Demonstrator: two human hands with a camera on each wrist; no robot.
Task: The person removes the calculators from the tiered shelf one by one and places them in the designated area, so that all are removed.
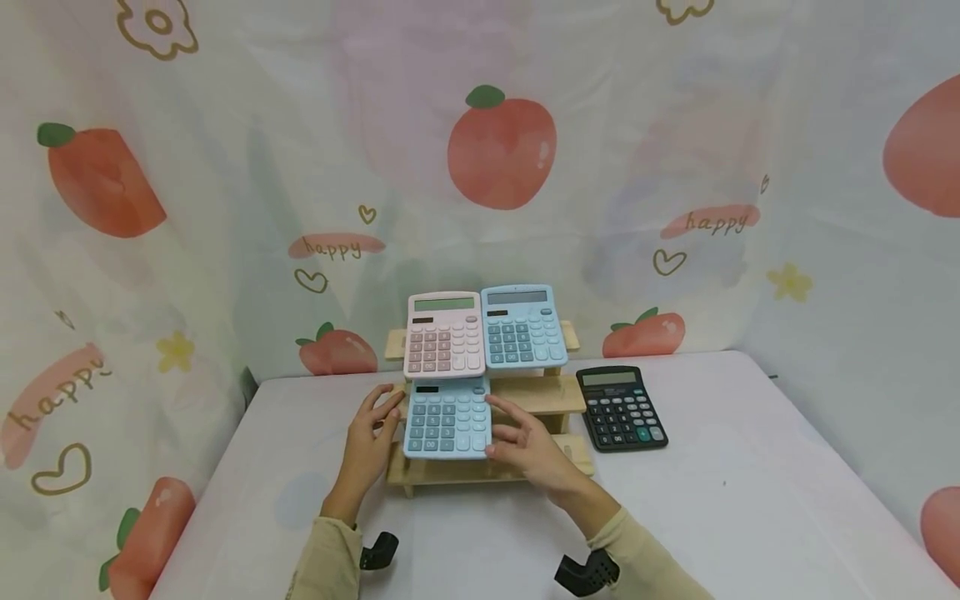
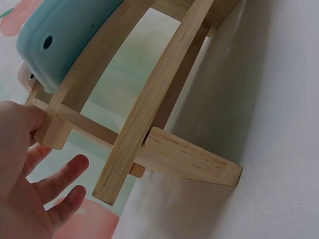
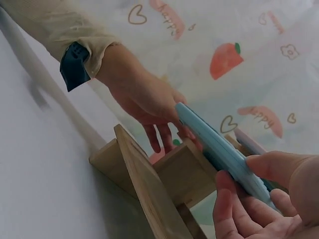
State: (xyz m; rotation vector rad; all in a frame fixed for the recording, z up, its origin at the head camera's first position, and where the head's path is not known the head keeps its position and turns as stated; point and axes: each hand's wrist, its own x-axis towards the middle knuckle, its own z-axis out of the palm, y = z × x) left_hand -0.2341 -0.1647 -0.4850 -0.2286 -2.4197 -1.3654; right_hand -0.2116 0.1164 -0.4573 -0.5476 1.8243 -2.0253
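A light blue calculator [image 1: 447,417] leans on the middle tier of a three-tier wooden rack [image 1: 536,398], face toward me. My right hand [image 1: 528,450] pinches its right edge, thumb low and index finger higher up. In the right wrist view the same calculator [image 3: 219,147] shows edge-on between thumb and fingers. At the rack's left end, my left hand [image 1: 366,454] grips the tip of the middle tier; the left wrist view shows the wood [image 2: 54,132] at the thumb and index finger, with the other fingers spread loosely below it.
On the top tier stand a pink calculator [image 1: 445,333] and, right beside it, another blue calculator [image 1: 522,327]. A black calculator [image 1: 622,408] lies on the white table [image 1: 720,467] right of the rack. A fruit-patterned cloth [image 1: 420,167] hangs close behind.
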